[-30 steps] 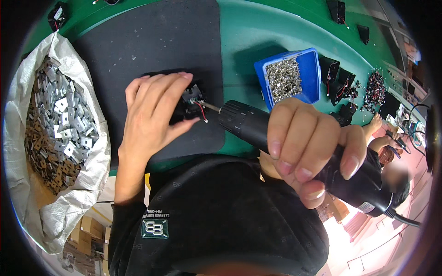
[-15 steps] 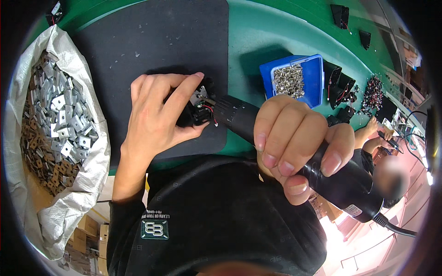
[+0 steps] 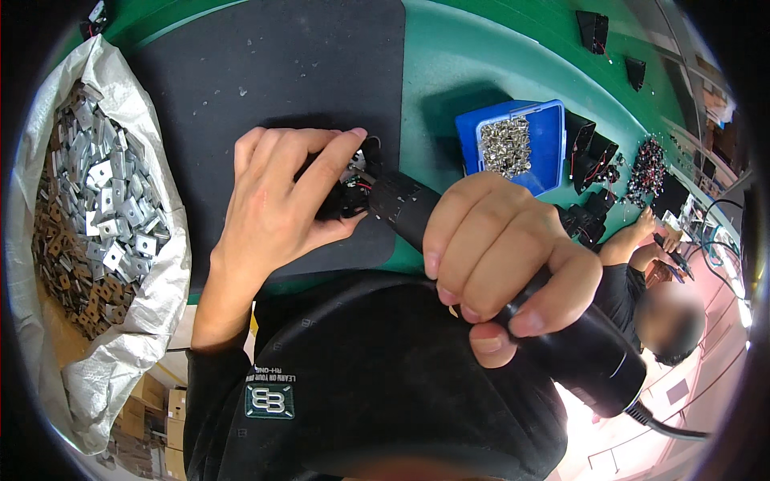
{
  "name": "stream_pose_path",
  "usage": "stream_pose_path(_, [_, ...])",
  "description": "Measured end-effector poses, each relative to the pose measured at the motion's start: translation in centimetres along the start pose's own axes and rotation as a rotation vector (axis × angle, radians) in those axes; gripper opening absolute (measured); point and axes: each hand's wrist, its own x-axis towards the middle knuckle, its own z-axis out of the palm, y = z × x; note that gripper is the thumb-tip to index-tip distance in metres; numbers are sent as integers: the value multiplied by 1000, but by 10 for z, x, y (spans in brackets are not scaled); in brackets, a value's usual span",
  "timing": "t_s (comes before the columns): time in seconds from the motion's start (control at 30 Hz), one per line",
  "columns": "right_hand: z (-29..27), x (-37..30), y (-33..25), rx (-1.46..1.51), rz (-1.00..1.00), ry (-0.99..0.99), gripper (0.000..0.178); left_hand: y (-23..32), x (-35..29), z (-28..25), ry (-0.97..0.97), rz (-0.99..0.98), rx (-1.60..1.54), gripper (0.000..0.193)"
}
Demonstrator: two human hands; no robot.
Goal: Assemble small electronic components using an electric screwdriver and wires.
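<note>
1. While it lies on the black mat near the mat's 5 o'clock corner, the small black part with red wires and a bit of bright metal is mostly hidden under fingers.
2. The left hand curls over the part from 9 o'clock, thumb below and index finger stretched across the top, pinching it between them.
3. The black electric screwdriver meets the part from 4 o'clock, its knurled nose touching the part's edge; its tip cannot be seen.
4. The right hand is wrapped tightly round the screwdriver's body, fingers pressed together over it, and the cable leaves the tool's end toward 4 o'clock.
5. At 2 o'clock from the part, a blue tray of small silver screws sits on the green bench, just beside the mat.
6. Further toward 3 o'clock lie more black parts and a heap of small dark pieces.
7. At 9 o'clock, well apart from the part, an open white woven sack holds many square metal plates.
8. At 3 o'clock, another person in black works at the bench.
</note>
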Motion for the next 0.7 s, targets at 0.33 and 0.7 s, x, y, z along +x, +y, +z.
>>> stream_pose_path(0.33, [-1, 7, 7, 14, -10, -103, 28, -1, -3, 0, 13, -7, -26, 72])
stream_pose_path(0.7, [-30, 8, -46, 202, -305, 101, 41, 8, 6, -2, 31, -63, 65, 76])
